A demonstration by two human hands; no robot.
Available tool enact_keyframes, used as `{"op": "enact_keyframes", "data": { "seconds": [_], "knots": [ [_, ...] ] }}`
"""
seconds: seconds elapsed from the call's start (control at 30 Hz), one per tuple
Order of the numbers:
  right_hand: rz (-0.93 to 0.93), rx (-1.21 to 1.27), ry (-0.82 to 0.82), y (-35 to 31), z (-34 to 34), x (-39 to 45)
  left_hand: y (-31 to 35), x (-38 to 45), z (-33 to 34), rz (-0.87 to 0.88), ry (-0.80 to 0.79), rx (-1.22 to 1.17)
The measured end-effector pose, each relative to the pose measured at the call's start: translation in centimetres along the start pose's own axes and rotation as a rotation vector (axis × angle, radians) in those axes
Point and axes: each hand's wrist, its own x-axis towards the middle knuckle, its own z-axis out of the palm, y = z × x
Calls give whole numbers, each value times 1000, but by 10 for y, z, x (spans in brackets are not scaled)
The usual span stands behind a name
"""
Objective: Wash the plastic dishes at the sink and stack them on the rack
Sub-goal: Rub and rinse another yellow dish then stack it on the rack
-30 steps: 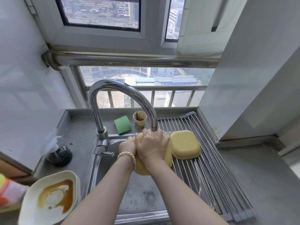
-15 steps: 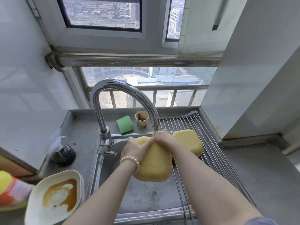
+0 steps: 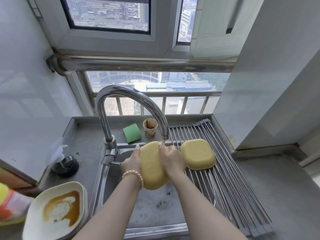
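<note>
Under tap (image 3: 131, 108), yellow dish (image 3: 152, 168) gripped btwn left hand (image 3: 132, 161) & right hand (image 3: 172, 161), over sink (image 3: 152, 210).

Green sponge (image 3: 132, 133): it lies on the ledge behind the sink, a bit curled up.
Paper cup (image 3: 150, 128): it stands upright just right of the green sponge, with brown stains inside.
Dark bottle (image 3: 65, 164): it sits on the counter on the left, near the wall, with something white on top.
Window (image 3: 110, 14): up high, and it shows buildings far below.
Metal railing (image 3: 155, 103): bars run across outside the lower glass.
</note>
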Motion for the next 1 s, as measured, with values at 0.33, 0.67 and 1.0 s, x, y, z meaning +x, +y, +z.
{"op": "enact_keyframes", "data": {
  "seconds": [0.33,0.67,1.0],
  "knots": [
    [401,616,-186,-3,-20,29,10,-5,5,138,4,93],
    [266,511,98,-7,-11,2,-20,-31,29,-11,-38,-102],
    [388,734,-12,34,-27,5,-36,58,59,-200,-210,-82]
  ]
}}
